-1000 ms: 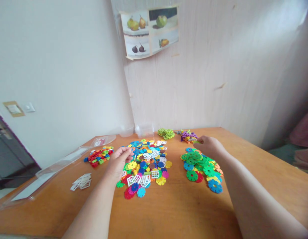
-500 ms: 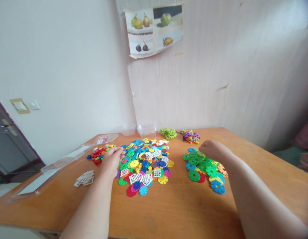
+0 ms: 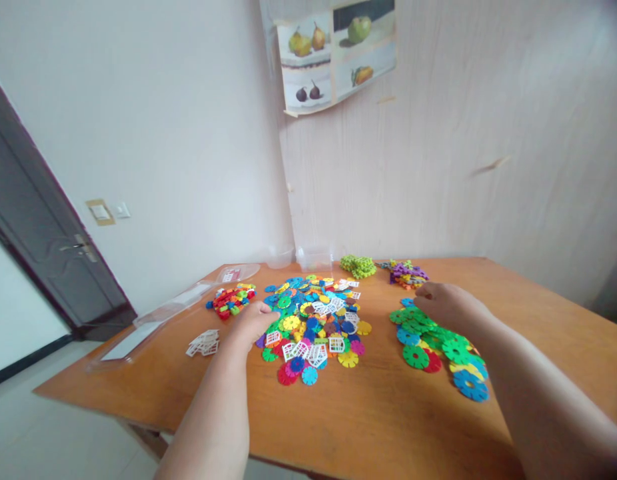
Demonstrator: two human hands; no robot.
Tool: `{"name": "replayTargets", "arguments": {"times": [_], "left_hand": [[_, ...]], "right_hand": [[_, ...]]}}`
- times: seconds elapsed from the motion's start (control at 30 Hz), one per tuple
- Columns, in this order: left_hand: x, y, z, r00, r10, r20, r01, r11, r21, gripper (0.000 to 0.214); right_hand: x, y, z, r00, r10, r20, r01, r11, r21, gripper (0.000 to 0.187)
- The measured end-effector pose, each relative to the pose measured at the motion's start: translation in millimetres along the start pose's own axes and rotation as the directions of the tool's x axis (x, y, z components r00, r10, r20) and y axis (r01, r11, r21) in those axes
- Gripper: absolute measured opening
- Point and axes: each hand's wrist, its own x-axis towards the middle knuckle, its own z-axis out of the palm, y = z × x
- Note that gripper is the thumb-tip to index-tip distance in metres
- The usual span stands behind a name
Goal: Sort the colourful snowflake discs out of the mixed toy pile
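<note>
My left hand (image 3: 256, 321) is over the left side of a heap of mixed coloured snowflake discs (image 3: 291, 323). Its thumb and fingers are pinched together; anything between them is too small to make out. White lattice window pieces (image 3: 317, 355) lie on top of that heap. On the right, my right hand (image 3: 451, 303) is closed, palm down, just above a separate pile of interlocking discs (image 3: 416, 356), mostly green with blue, yellow and red ones. Its fingertips are hidden, so what they hold cannot be seen.
Small red and blue building pieces (image 3: 228, 301) and a stack of white lattice pieces (image 3: 203, 343) lie left. Behind are clear plastic tubs (image 3: 314, 259), light-green pieces (image 3: 357, 266) and purple pieces (image 3: 408, 272). Clear lids (image 3: 156, 323) line the left table edge.
The view has turned left, so everything sits further right and more of the door and floor shows. Both hands stay closed near the same piles.
</note>
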Motion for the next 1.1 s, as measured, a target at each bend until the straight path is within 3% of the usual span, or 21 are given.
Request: {"name": "replayTargets", "arguments": {"times": [0.17,0.5,0.77,0.93,1.1], "left_hand": [[-1.2,4.4,1.8,0.999,-0.010,0.034,0.004,0.986,0.169,0.021],[7.6,-6.7,5.7,1.000,-0.016,0.012,0.015,0.991,0.132,0.019],[15.9,-17.2,9.7,0.998,0.005,-0.055,0.005,0.985,0.172,0.019],[21.6,-20.6,11.6,0.997,0.036,-0.075,-0.018,0.973,0.230,0.019],[21.2,-11.2,11.5,0.982,0.144,-0.121,-0.102,0.948,0.303,0.019]], "right_hand": [[-3.7,-9.5,-0.2,1.000,-0.007,0.017,0.007,1.000,0.007,0.033],[-8.2,-26.0,-2.3,0.999,-0.019,0.048,0.019,1.000,-0.010,0.041],[-19.0,-44.6,-1.6,0.995,-0.088,0.038,0.088,0.996,0.004,0.033],[-39.2,-77.1,8.0,0.974,-0.224,-0.044,0.228,0.968,0.106,0.026],[-68.3,-114.3,28.8,0.890,-0.445,-0.100,0.456,0.875,0.160,0.031]]}}
